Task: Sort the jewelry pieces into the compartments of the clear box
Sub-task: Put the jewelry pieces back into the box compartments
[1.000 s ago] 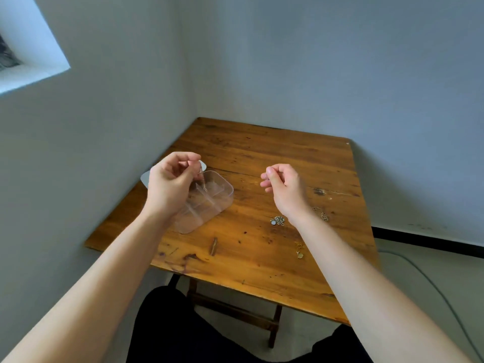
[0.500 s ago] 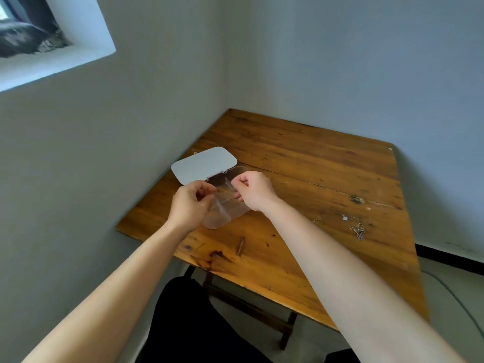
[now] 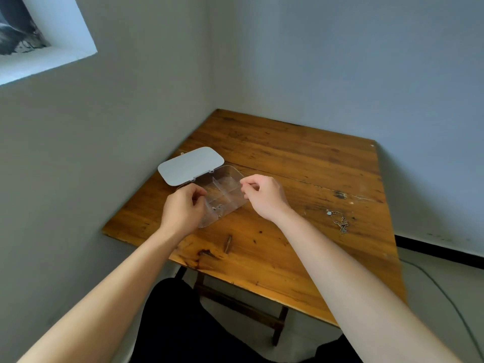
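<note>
both hands, left hand [image 3: 183, 209] and right hand [image 3: 264, 196], now apart, fingers pinched, over corner wooden table [image 3: 301, 163].

A worn wooden table [image 3: 301, 195] is set into a corner formed by two plain grey walls [image 3: 340, 69]. A white-framed window recess [image 3: 60, 48] is seen upper left. A black skirting strip [image 3: 440, 251] is run along the right wall, above a pale floor [image 3: 445, 289] crossed by a thin cable [image 3: 450, 302].
</note>
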`<action>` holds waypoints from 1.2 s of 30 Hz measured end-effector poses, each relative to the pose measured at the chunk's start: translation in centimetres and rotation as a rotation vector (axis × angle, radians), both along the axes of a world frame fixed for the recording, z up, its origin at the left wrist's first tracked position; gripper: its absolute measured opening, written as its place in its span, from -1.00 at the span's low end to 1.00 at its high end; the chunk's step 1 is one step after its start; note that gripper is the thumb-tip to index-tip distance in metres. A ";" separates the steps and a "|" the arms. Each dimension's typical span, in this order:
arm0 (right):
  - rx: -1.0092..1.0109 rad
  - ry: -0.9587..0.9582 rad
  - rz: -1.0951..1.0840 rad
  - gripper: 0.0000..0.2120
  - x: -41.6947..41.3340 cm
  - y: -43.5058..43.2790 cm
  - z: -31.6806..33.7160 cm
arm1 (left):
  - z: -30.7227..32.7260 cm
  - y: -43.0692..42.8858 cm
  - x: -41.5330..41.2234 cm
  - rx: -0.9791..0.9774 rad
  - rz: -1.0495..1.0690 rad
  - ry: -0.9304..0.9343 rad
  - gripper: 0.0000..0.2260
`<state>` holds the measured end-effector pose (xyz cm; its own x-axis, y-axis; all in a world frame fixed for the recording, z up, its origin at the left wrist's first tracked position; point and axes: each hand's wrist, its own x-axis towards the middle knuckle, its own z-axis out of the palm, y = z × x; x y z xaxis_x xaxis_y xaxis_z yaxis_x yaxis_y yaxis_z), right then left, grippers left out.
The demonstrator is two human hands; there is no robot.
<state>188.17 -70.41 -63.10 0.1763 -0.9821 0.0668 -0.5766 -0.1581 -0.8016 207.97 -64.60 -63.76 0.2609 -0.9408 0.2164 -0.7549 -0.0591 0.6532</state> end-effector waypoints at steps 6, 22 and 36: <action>-0.054 0.144 -0.219 -0.73 -8.6 2.6 -3.4 | -0.8 0.2 -7.0 -0.161 -0.231 -0.151 -0.83; -0.030 0.502 -0.545 -0.54 -19.1 4.4 -7.8 | -6.5 -2.8 -18.4 0.187 -0.354 -0.214 -0.59; -0.104 0.479 -0.386 -0.73 -18.8 4.2 -8.2 | -6.1 -2.7 -16.6 0.135 -0.323 0.023 -0.89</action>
<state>169.33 -66.24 -71.26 -0.1564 -0.9735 0.1668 -0.8994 0.0706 -0.4313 191.32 -67.28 -69.85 -0.0517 -0.9953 0.0821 -0.7339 0.0936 0.6728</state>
